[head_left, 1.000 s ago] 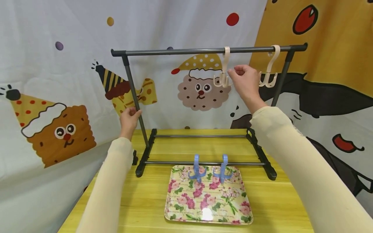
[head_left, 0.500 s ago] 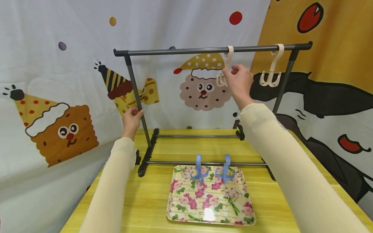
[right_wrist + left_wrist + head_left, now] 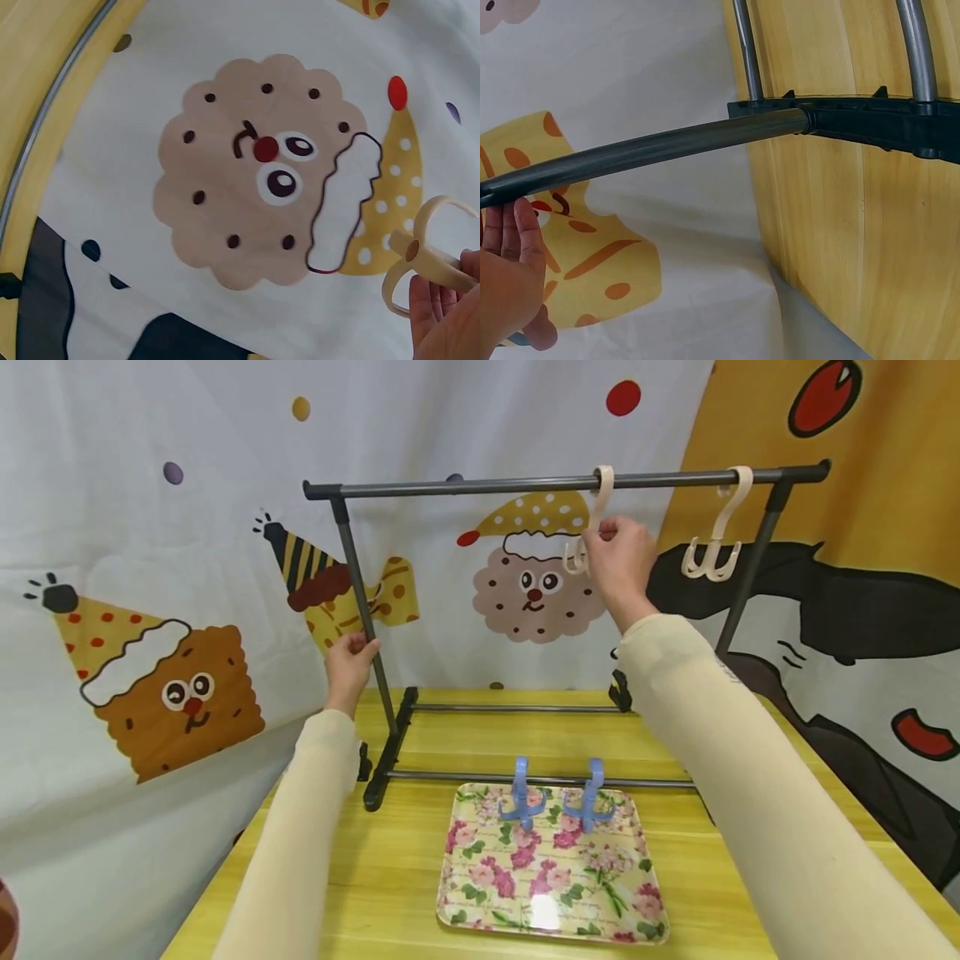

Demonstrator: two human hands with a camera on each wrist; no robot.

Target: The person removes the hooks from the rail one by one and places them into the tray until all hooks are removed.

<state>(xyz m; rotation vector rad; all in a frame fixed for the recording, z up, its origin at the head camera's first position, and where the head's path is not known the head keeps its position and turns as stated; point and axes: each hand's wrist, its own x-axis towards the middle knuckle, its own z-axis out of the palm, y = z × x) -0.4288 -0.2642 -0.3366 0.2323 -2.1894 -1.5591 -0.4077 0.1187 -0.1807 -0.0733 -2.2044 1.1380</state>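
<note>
A cream multi-prong hanging hook (image 3: pixel 604 477) hangs from the top rail of the dark metal garment rack (image 3: pixel 465 487). My right hand (image 3: pixel 622 560) pinches its lower stem between thumb and fingers; in the right wrist view the curved prongs (image 3: pixel 420 251) stick out past the fingertips. A second cream hook (image 3: pixel 722 522) hangs farther right on the same rail. At the rack's left post (image 3: pixel 365 602) is my left hand (image 3: pixel 348 672). In the left wrist view that hand's straight fingers (image 3: pixel 526 232) touch the post, with the thumb held apart below.
A floral tray (image 3: pixel 480 860) lies on the yellow wooden table (image 3: pixel 375 893), in front of the rack. Two blue hooks, one (image 3: pixel 522 797) left and one (image 3: pixel 591 802) right, lie at its back edge, near the lower bar (image 3: pixel 442 776). A printed curtain (image 3: pixel 420 410) hangs behind.
My right hand has moved from just beside the left cream hook onto its stem and now pinches it. My left hand stays at the post. The head view has shifted slightly.
</note>
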